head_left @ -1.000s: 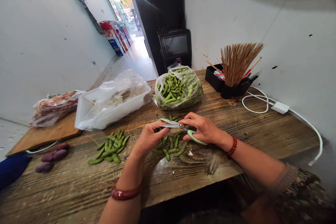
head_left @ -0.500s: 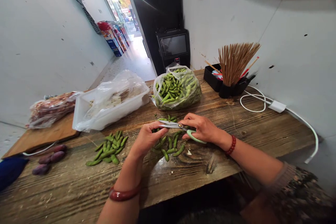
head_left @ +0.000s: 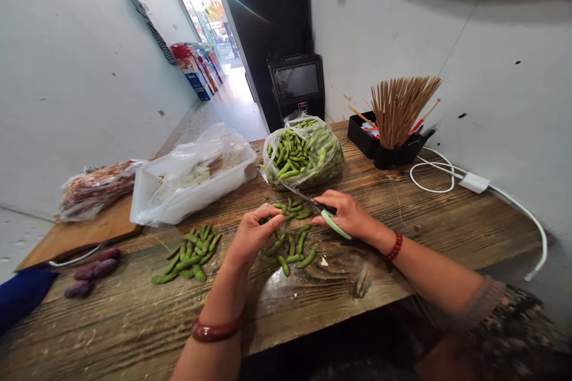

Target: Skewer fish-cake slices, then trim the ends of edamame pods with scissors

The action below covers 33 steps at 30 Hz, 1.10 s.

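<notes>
My left hand (head_left: 258,229) pinches a green edamame pod (head_left: 281,208) between thumb and fingertips. A pair of scissors with pale green handles (head_left: 335,225) is held in my right hand (head_left: 346,214); the blades point up and to the left, apart from the pod. Loose edamame pods (head_left: 292,259) lie on the wood below and between my hands. Left of my left forearm is a separate pile of pods (head_left: 190,253). Behind my hands stands a clear plastic bag full of pods (head_left: 304,155).
A white tub (head_left: 201,193) with plastic film stands at the back left, near bagged meat (head_left: 98,190) on a wooden board (head_left: 80,238). Several purple roots (head_left: 96,271) lie at left. At right are a black holder of sticks (head_left: 384,158) and a white cable (head_left: 473,183).
The scissors have come away from my left fingertips and turned, their blades now angled toward the bag. My left hand still pinches a pod. The view has shifted slightly.
</notes>
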### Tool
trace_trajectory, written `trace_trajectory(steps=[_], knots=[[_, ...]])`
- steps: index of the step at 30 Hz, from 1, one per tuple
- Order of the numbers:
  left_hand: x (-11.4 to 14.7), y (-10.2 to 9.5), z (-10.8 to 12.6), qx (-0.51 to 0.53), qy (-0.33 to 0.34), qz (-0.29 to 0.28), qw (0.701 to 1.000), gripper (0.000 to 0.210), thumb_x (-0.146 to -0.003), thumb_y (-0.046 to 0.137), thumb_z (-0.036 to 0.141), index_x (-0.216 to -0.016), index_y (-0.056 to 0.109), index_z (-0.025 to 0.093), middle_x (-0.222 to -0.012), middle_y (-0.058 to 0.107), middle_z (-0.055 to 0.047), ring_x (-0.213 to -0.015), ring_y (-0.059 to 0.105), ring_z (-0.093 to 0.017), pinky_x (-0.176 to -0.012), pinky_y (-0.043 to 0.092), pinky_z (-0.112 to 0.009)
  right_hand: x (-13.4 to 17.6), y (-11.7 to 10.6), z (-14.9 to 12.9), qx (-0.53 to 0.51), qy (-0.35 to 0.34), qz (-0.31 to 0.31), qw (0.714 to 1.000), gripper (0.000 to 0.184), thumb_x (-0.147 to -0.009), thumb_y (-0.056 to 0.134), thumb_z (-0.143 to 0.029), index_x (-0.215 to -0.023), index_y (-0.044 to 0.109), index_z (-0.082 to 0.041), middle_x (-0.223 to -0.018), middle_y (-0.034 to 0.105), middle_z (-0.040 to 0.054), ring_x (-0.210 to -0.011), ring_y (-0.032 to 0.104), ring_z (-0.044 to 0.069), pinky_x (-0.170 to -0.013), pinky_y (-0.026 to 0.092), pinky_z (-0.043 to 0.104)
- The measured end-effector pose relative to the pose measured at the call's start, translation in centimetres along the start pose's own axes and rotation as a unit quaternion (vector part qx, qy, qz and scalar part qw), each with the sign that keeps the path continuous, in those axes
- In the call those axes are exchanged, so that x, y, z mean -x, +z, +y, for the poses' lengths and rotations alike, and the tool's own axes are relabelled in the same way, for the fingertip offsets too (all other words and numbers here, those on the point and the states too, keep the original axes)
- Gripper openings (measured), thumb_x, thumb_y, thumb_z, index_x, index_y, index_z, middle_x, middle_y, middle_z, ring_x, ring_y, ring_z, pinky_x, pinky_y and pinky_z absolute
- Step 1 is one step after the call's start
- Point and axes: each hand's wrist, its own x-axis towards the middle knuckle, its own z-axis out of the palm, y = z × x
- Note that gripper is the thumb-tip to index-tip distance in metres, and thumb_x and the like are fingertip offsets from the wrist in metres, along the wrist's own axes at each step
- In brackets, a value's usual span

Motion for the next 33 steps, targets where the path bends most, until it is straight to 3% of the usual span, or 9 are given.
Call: trace_trajectory(steps=[7,12,33], knots=[[0.1,0.0,-0.6,0.048,-0.031,0.016,0.998,0.02,-0.074,0.071,0.035,-0.083,0.075,0.018,-0.085,0.068,-0.004,-0.082,0.056,-0.017,-0.078,0.041,-0.027,0.2,0.0,-0.4,0.0,-0.017,-0.03,0.999,0.041,-0.079,0.074,-0.037,-0.113,0.066,-0.017,-0.095,0.063,0.0074,-0.084,0.062,0.019,-0.075,0.05,0.03],[0.0,0.2,-0.1,0.026,-0.011,-0.034,0.999,0.02,-0.079,0.067,0.035,-0.085,0.076,0.017,-0.085,0.069,-0.004,-0.082,0.057,-0.018,-0.079,0.041,-0.028,0.2,-0.4,-1.0,0.009,-0.042,-0.053,0.998,0.057,-0.074,0.078,-0.039,-0.124,0.06,-0.019,-0.106,0.059,0.0093,-0.091,0.061,0.02,-0.08,0.051,0.033],[-0.1,0.1,-0.1,-0.051,0.039,-0.04,0.997,0.017,-0.079,0.066,0.028,-0.086,0.076,0.016,-0.086,0.072,-0.006,-0.082,0.061,-0.02,-0.079,0.045,-0.03,0.3,-1.1,-1.3,0.035,-0.047,-0.081,0.995,0.043,-0.081,0.071,-0.038,-0.118,0.063,-0.017,-0.099,0.061,0.0076,-0.084,0.06,0.017,-0.075,0.048,0.028]])
